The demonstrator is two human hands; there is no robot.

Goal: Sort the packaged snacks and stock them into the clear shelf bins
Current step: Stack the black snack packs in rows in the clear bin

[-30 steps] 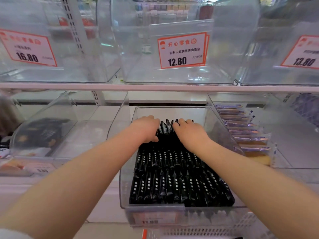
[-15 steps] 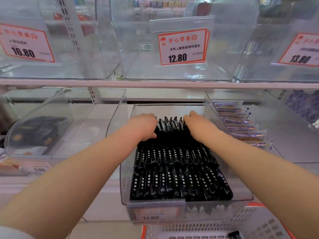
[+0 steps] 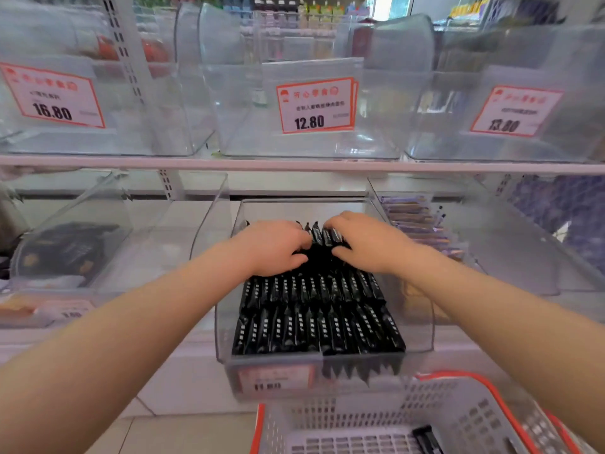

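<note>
A clear shelf bin (image 3: 226,326) on the lower shelf holds rows of narrow black snack packets (image 3: 314,319) with white print. Both of my hands reach into its back part. My left hand (image 3: 271,245) lies on the rear row of packets, fingers curled down onto them. My right hand (image 3: 366,242) presses on the same row from the right, its fingertips on the packet tops. A few upright packets (image 3: 322,234) show between the two hands. Whether either hand grips a packet is hidden.
A white and orange basket (image 3: 458,411) sits below, with one black packet (image 3: 425,439) in it. To the right, a clear bin (image 3: 510,244) holds purple packets (image 3: 415,221); to the left, another bin (image 3: 85,224) holds dark packages. Clear bins with price cards (image 3: 316,104) line the upper shelf.
The hands have drawn closer together over the rear row of black packets. The view has tilted down, so the basket below shows more.
</note>
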